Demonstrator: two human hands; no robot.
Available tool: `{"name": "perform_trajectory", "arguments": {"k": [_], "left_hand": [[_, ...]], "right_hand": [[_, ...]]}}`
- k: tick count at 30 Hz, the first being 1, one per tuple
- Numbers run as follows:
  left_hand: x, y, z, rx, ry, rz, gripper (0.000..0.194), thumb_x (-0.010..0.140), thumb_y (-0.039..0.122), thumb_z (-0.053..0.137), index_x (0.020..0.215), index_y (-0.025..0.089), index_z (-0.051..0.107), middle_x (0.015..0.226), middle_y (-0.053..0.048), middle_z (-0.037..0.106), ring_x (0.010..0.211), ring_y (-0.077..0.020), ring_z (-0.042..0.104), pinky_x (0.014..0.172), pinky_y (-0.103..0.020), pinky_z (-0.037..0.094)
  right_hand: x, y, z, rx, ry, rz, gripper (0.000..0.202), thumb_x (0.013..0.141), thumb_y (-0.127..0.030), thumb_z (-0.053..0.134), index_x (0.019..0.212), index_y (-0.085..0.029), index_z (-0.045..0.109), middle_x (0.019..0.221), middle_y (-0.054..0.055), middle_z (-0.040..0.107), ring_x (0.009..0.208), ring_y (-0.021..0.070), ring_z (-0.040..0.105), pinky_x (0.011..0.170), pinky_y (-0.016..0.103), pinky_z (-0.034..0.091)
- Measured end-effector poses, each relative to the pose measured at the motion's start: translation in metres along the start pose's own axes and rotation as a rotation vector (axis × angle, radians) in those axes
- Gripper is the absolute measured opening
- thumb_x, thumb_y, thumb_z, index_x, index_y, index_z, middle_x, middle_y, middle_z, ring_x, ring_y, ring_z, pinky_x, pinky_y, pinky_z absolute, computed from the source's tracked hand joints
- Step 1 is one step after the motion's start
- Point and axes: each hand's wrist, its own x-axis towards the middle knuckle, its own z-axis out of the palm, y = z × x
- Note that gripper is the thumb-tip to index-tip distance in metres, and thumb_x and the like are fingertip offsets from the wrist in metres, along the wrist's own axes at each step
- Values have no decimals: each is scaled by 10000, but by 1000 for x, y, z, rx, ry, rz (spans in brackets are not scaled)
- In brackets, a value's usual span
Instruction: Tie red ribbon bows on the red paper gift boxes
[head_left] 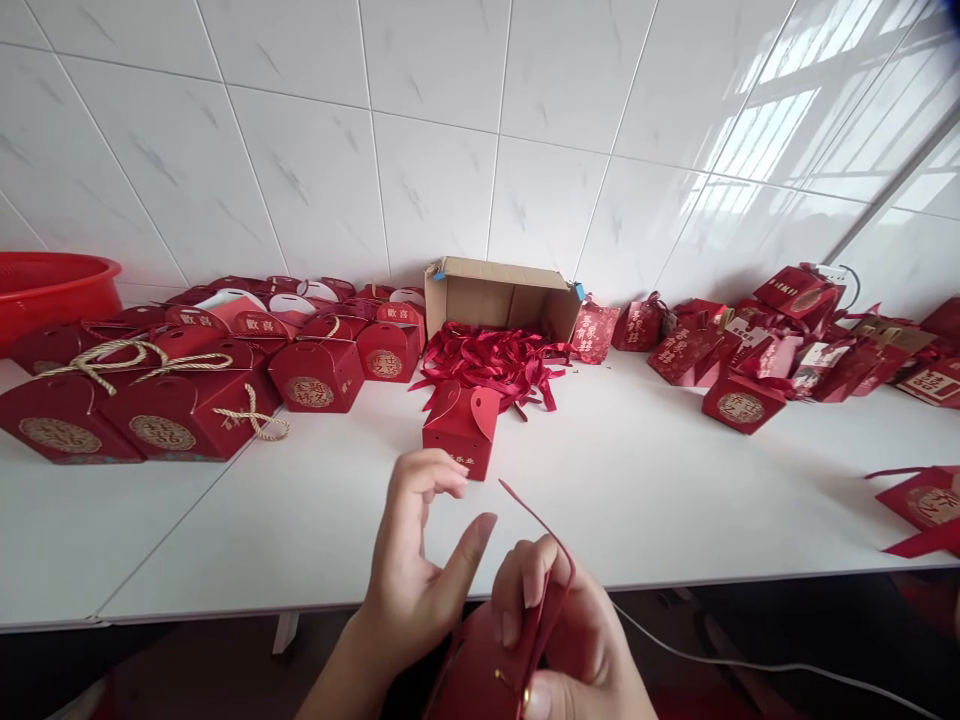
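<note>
My right hand [559,625] is closed on a red gift bag [469,675] at the bottom of the view, off the table. Gold-coloured studs show on its side, and a thin dark red strap [551,535] rises from it past my fingers, with its free end pointing up and left. The lower part of the bag is out of view. My left hand [427,560] is raised just left of it, thumb and fingers apart, with nothing in them. Beyond that hand a small red gift box [459,435] stands on the table, its front partly covered by my fingertips.
Red ribbons [499,365] spill from a cardboard box [510,285] against the tiled wall. Several red gift boxes [315,375], some tied with gold cord [184,362], crowd the white table's [360,545] left. More boxes [742,400] lie right. A red basin [56,285] stands far left.
</note>
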Motion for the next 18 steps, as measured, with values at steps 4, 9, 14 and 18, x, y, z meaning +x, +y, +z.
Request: {"name": "perform_trajectory", "arguments": {"k": [4,9,14,18], "left_hand": [[4,-8,-1,22,-49,30,260,853,91,560,1063,245,541,1056,-60,481,898,-161,526,810,-316,479],[-1,1,-10,7,-173,-29,192,858,48,553,902,227,604,904,-23,594,875,-146,589,762,-258,493],[-14,25,-18,-241,-337,-200,252,845,35,577,922,262,653,830,13,673,760,-130,643,689,-238,513],[-19,29,-18,-335,-363,-295,261,852,60,582,946,282,685,827,14,689,745,-129,655,678,-243,519]], "right_hand": [[-1,5,0,-34,-17,0,491,595,-529,792,792,-245,443,708,-9,523,536,118,478,497,256,425],[-2,9,-4,40,4,-61,457,609,-434,808,809,-238,448,747,-1,507,568,115,459,494,240,388],[-4,-4,-11,-54,105,-162,277,737,-290,738,886,-233,511,837,15,496,729,143,497,623,258,423],[-7,-7,-11,-85,161,-170,241,772,-261,709,915,-232,519,852,19,508,759,155,526,660,273,448]]}}
